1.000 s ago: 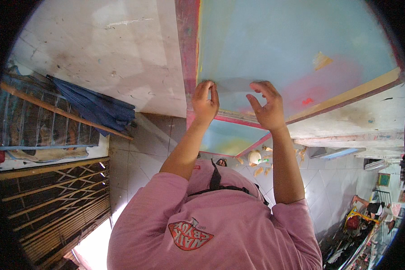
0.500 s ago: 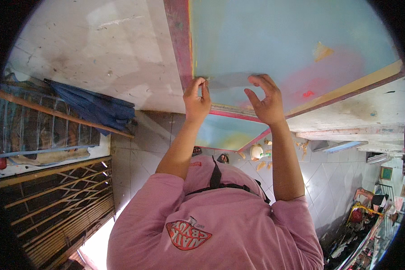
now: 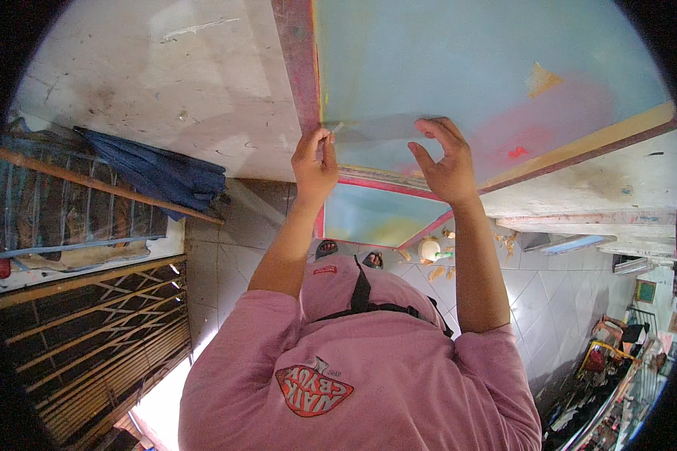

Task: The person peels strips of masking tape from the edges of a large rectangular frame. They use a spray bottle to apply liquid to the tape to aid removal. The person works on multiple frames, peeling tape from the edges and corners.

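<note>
My left hand [image 3: 314, 161] is closed in a pinch at the lower left corner of a pale blue painted panel [image 3: 444, 52]. A small, thin pale strip [image 3: 338, 128] sticks out from its fingertips; its kind is too small to make out. My right hand [image 3: 449, 161] is raised before the same panel, thumb and fingers curved and apart with nothing visible between them. A greyish shadow lies on the panel between the two hands. The panel has a dark red left border [image 3: 299, 68], a pink smear [image 3: 538, 124] and a yellowish patch [image 3: 543, 80].
Below the panel is a second, red-edged blue surface [image 3: 376, 214]. A white round object [image 3: 429, 250] and brownish scraps [image 3: 438, 273] lie on the tiled floor [image 3: 538, 297]. Dark blue cloth [image 3: 154, 169] hangs left above a folding metal gate [image 3: 105, 323]. Clutter [image 3: 602, 376] stands right.
My left hand has shifted left and slightly up, off the panel's corner toward its red border, with the pale strip now showing at its fingertips. My right hand has barely moved.
</note>
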Tool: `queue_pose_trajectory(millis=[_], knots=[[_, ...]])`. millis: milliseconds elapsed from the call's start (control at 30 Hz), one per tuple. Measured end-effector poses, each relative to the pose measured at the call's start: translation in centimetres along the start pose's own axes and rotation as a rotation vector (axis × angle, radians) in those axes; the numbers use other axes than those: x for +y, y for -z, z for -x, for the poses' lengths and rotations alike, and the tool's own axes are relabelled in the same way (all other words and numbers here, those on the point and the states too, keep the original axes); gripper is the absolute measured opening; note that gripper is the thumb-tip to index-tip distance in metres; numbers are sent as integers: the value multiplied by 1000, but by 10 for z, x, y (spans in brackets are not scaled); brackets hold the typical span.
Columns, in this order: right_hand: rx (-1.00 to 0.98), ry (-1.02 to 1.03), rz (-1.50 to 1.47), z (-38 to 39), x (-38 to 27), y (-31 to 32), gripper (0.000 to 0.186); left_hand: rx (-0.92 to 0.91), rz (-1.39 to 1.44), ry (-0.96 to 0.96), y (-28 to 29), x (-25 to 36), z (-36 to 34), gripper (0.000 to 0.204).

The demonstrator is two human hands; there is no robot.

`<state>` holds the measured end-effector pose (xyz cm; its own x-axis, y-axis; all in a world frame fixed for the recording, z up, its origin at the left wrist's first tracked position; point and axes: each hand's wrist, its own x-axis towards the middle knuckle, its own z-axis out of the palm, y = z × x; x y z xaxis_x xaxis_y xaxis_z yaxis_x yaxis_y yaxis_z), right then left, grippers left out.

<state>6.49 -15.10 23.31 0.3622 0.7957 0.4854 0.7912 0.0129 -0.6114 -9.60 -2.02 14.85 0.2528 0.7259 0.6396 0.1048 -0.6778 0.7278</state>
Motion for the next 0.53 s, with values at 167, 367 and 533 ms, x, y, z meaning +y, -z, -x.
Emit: queue_pose_trajectory(millis=[167,367,533], knots=[[7,-24,-2,0,-1,-3,29,-38,6,4,7,-1,-2,9],[19,-6,-18,0,2,-2,29,-30,-4,-36,11,-2,-2,7],[4,-25,-6,0,5,-4,30,-34,-23,-31,17,-2,-2,7]])
